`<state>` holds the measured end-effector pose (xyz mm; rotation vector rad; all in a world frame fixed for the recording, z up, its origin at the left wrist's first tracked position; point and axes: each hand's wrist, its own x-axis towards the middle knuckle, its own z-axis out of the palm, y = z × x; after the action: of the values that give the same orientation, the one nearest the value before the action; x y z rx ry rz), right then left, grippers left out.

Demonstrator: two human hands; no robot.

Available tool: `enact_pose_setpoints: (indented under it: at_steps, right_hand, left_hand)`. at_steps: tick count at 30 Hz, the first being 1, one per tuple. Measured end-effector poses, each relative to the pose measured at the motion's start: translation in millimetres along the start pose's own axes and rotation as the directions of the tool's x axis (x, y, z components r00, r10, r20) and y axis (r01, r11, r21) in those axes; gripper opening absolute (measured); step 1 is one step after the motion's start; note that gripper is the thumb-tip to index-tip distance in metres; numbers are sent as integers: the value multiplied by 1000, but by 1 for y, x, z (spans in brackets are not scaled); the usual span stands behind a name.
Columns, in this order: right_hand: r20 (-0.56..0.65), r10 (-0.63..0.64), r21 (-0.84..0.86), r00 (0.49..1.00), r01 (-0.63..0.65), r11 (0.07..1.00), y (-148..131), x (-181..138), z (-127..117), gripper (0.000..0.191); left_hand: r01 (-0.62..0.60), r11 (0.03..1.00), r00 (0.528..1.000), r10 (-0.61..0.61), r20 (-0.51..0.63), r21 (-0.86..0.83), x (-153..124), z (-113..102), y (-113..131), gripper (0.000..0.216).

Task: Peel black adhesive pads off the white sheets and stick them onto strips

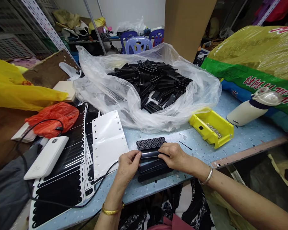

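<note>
Both hands grip a narrow glossy black strip (150,155) near the table's front edge. My left hand (129,163) pinches its left end between thumb and fingers. My right hand (173,156) has its fingers closed around the right end, hiding part of it. Just beyond the strip lies a black piece with a lattice-patterned face (151,143). Closer to me, several long smooth black pieces (154,172) lie side by side, partly under my hands. A thin black rod (185,145) rests to the right of my right hand.
A clear plastic bag (144,119) heaped with black plastic pieces (158,80) fills the table's back. Right are a yellow bin (213,135) of small metal parts and a white bottle (249,110). Left lie black strip sheets (60,185), a white sheet (107,143), a power bank (47,156) and cable.
</note>
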<state>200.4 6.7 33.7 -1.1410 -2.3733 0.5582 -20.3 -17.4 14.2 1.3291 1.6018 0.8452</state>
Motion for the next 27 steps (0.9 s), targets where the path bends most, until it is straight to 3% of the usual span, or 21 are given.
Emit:
enact_pose_setpoints:
  at_steps: [12,21,27]
  right_hand:
    - [10,42,71,999,-43,997,9,-1,-1,7]
    - [-14,140,242,990,-133,961,17,-5,2,19]
    - [-30,78,193,996,-71,979,23,-8,5,21]
  left_hand:
    - [-24,1000,999,23,-38,-9,0,3,-6,32]
    - [-75,996,994,79,-77,56,0,3,-12,30]
    - [-87,994,993,93,-79,69,0,3,-12,32]
